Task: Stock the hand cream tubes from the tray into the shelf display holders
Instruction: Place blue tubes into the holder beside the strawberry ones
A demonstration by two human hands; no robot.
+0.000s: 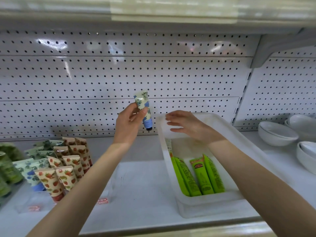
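Observation:
My left hand (129, 123) holds a cream tube with a blue flower print (143, 108) upright in the air, dark cap down, left of the tray. The translucent white tray (205, 205) sits on the shelf at the right with several bright green tubes (198, 177) lying in its near half. My right hand (185, 124) hovers flat over the tray's far half, fingers spread, holding nothing. At the left, clear display holders (58, 168) carry rows of strawberry-print, blue-flower and green tubes standing cap down.
A white pegboard wall (119, 74) backs the shelf. Stacked white bowls (280, 132) stand at the far right. A clear holder with a red label (102, 200) sits on the shelf between the stocked tubes and the tray. An upper shelf (153, 12) hangs overhead.

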